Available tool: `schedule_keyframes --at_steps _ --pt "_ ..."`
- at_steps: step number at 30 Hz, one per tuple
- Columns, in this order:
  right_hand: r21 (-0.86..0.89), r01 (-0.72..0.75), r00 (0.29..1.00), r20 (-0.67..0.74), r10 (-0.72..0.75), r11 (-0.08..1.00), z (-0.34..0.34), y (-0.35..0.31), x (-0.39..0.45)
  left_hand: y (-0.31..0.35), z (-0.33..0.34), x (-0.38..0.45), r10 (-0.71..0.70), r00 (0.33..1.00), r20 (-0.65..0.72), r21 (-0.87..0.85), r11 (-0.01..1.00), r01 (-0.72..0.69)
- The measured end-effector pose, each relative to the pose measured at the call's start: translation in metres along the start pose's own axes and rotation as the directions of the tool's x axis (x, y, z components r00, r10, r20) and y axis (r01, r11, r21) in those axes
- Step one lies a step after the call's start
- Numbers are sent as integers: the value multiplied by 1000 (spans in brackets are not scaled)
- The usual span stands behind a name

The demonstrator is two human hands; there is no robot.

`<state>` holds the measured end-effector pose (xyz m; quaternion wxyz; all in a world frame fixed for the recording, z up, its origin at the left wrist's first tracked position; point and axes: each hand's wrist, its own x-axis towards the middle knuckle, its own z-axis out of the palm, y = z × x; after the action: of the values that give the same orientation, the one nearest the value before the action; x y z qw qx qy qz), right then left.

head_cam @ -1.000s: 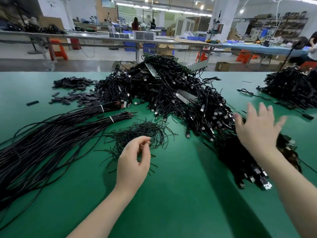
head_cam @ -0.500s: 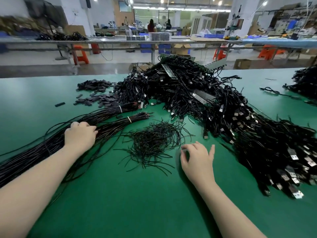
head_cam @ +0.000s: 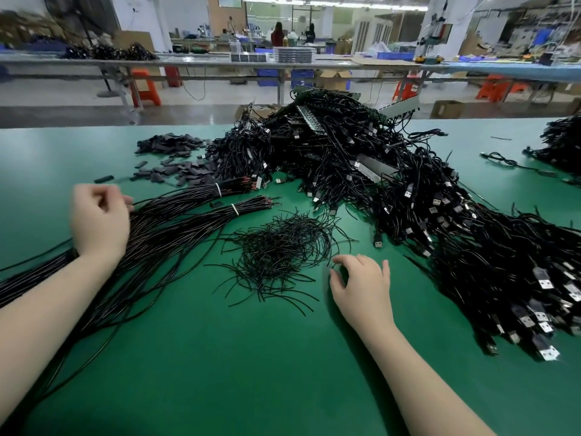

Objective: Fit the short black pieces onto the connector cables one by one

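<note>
Two tied bundles of long black cables (head_cam: 188,212) lie across the left of the green table (head_cam: 251,366). My left hand (head_cam: 99,221) hovers over them with its fingers curled, pinching a single cable at its fingertips. A loose pile of thin short black pieces (head_cam: 283,247) sits in the middle. My right hand (head_cam: 361,287) rests on the mat at the pile's right edge. Its fingers are bent and its thumb and forefinger are apart, with nothing visible between them.
A big heap of black cables with USB plugs (head_cam: 393,184) fills the middle and right of the table. Flat dark sleeves (head_cam: 176,171) are scattered at the back left, one lying alone (head_cam: 103,178). Another cable heap (head_cam: 562,143) sits far right.
My left hand swung left onto the long cable bundle, then lifted slightly and curled its fingers. My right hand came down from the USB heap to the short pieces' edge.
</note>
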<state>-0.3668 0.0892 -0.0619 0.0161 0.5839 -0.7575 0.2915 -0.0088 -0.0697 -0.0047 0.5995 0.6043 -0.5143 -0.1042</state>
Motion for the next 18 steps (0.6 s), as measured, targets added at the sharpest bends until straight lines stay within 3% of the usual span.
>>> schedule_keyframes --at_steps 2,3,5,7,9,11,15,18 --pt "26 6 1000 -19 -5 1000 -2 -2 -1 9 -9 2 -28 987 -158 -80 997 16" --pt "66 16 999 -47 -13 998 -5 -4 -2 13 -15 0 24 982 -186 -36 999 -31" --pt "194 116 980 -184 -80 974 -14 -11 -5 23 -27 -13 198 976 -91 47 980 -194" --pt "232 309 931 -274 -243 922 -23 -30 -13 32 -37 -35 320 944 84 67 943 -326" --pt "237 501 864 -183 -468 832 -30 -65 -22 40 -43 -57 399 892 212 57 906 -419" --pt "262 588 795 -13 -607 765 -29 -110 -24 49 -48 -75 443 849 286 40 880 -473" --pt "236 583 769 146 -622 777 -41 -185 -5 57 -60 -91 470 819 330 8 866 -500" --pt "57 666 742 52 -668 744 -78 -205 22 55 -77 -83 452 784 425 12 863 -505"
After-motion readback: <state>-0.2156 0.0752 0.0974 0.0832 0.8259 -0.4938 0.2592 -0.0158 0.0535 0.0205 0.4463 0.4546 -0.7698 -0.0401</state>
